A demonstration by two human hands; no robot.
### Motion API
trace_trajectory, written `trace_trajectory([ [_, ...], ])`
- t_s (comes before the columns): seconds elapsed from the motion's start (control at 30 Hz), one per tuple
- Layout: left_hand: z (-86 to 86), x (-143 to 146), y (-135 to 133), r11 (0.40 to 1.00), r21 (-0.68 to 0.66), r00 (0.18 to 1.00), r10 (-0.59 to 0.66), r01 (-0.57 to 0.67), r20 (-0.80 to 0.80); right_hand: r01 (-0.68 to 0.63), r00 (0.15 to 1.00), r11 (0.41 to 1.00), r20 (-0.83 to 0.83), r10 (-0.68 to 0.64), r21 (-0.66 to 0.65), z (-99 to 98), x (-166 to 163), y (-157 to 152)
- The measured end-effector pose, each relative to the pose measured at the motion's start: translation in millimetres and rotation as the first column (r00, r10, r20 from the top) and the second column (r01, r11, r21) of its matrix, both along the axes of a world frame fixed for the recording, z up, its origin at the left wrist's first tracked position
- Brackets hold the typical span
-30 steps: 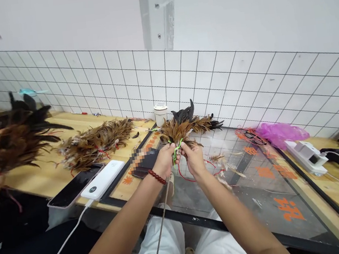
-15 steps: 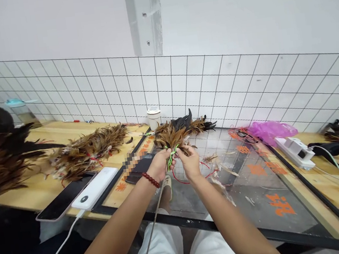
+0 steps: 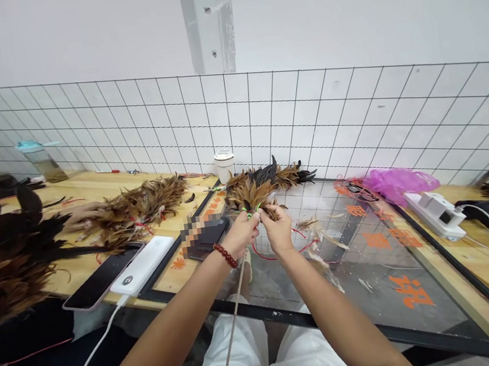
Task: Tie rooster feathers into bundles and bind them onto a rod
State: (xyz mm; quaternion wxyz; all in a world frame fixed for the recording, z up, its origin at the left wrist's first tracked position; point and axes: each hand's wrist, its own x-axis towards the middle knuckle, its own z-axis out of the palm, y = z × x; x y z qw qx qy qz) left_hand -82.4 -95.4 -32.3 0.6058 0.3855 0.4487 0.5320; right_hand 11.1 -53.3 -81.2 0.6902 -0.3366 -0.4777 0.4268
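Note:
My left hand (image 3: 242, 235), with a dark red bead bracelet on the wrist, is closed round the base of a brown feather duster (image 3: 248, 195). The duster's thin stick (image 3: 233, 322) runs from under that hand down over my lap. Bright green cord (image 3: 257, 207) shows at the foot of the feathers, between the two hands. My right hand (image 3: 278, 229) pinches at this cord, its fingertips almost touching the left thumb. The fingers partly hide the cord's wraps and ends. Red string (image 3: 266, 257) lies on the glass below the hands.
Feather bundles (image 3: 143, 205) lie left, where a co-worker's hand (image 3: 82, 216) reaches. Nearby are a phone (image 3: 99, 280), a white power bank (image 3: 144, 263) and a lidded cup (image 3: 225, 166). Right stand a pink bag (image 3: 400, 183) and a power strip (image 3: 435, 215). Loose feathers litter the black-framed glass.
My hands have drawn closer together at the duster's base, and less green cord shows. A co-worker's arm has come into view at the left. The whole view has shifted slightly.

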Motion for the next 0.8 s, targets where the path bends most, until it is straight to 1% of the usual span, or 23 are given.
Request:
trace_trajectory([
  [0.1,3.7,-0.4,-0.2,1.000,-0.020,0.999,0.024,-0.025,-0.031,-0.038,0.998,0.999,-0.042,0.038,-0.014,3.1,0.6,0.1],
  [0.13,6.6,-1.7,-0.3,1.000,-0.013,0.999,0.020,-0.020,-0.025,-0.086,0.994,0.996,-0.067,0.084,-0.029,4.5,0.8,-1.6],
  [0.17,10.3,-3.6,-0.3,1.000,-0.005,1.000,0.014,-0.014,-0.014,-0.166,0.983,0.985,-0.085,0.162,-0.050,5.6,1.1,-4.2],
  [0.2,14.5,-6.3,-0.4,1.000,0.002,1.000,0.007,-0.007,0.000,-0.280,0.958,0.957,-0.089,0.273,-0.079,6.5,1.6,-7.4],
  [0.23,19.0,-9.6,-0.6,1.000,0.007,1.000,-0.001,0.001,0.018,-0.419,0.908,0.900,-0.077,0.412,-0.120,6.9,2.4,-10.9],
  [0.27,23.4,-13.8,-0.9,1.000,0.008,0.999,-0.015,0.015,0.036,-0.557,0.829,0.813,-0.056,0.556,-0.171,7.3,3.6,-14.1],
  [0.3,27.8,-18.7,-1.3,0.999,0.002,0.998,-0.038,0.038,0.051,-0.665,0.736,0.711,-0.040,0.675,-0.228,7.8,5.3,-16.5],
  [0.33,31.7,-24.4,-2.0,0.998,-0.008,0.996,-0.067,0.068,0.064,-0.728,0.661,0.628,-0.038,0.750,-0.275,8.7,7.7,-17.6],
  [0.37,35.2,-30.6,-2.9,0.995,-0.019,0.993,-0.098,0.099,0.073,-0.752,0.626,0.587,-0.048,0.778,-0.300,10.5,10.7,-17.4],
  [0.4,38.2,-36.9,-4.1,0.992,-0.025,0.990,-0.118,0.120,0.080,-0.747,0.636,0.592,-0.065,0.769,-0.303,13.1,14.4,-15.9],
  [0.43,40.6,-43.0,-5.7,0.991,-0.030,0.989,-0.125,0.128,0.082,-0.716,0.680,0.634,-0.082,0.729,-0.293,16.4,18.4,-13.3],
  [0.5,43.9,-52.6,-9.3,0.992,-0.028,0.989,-0.123,0.126,0.083,-0.619,0.780,0.741,-0.091,0.619,-0.262,23.9,26.9,-7.2],
  [0.53,44.9,-55.5,-11.2,0.992,-0.022,0.989,-0.121,0.123,0.081,-0.576,0.813,0.776,-0.085,0.576,-0.255,27.2,30.6,-4.8],
  [0.57,45.6,-56.9,-13.0,0.992,-0.018,0.990,-0.121,0.122,0.077,-0.547,0.833,0.797,-0.073,0.548,-0.257,29.8,33.7,-3.5],
  [0.63,46.3,-56.2,-15.6,0.994,-0.008,0.992,-0.112,0.113,0.059,-0.509,0.854,0.817,-0.042,0.518,-0.270,31.7,37.5,-5.0],
  [0.7,45.6,-52.9,-15.7,0.999,0.012,0.999,-0.049,0.049,-0.016,-0.474,0.867,0.834,0.013,0.497,-0.283,30.4,38.9,-11.8],
  [0.73,44.7,-51.3,-14.6,1.000,0.026,0.996,-0.008,0.010,-0.086,-0.452,0.872,0.847,0.062,0.486,-0.279,29.5,39.1,-16.5],
  [0.8,41.1,-49.1,-10.2,0.994,0.080,0.957,0.094,-0.075,-0.273,-0.392,0.867,0.894,0.239,0.438,-0.215,29.8,39.7,-27.0],
])
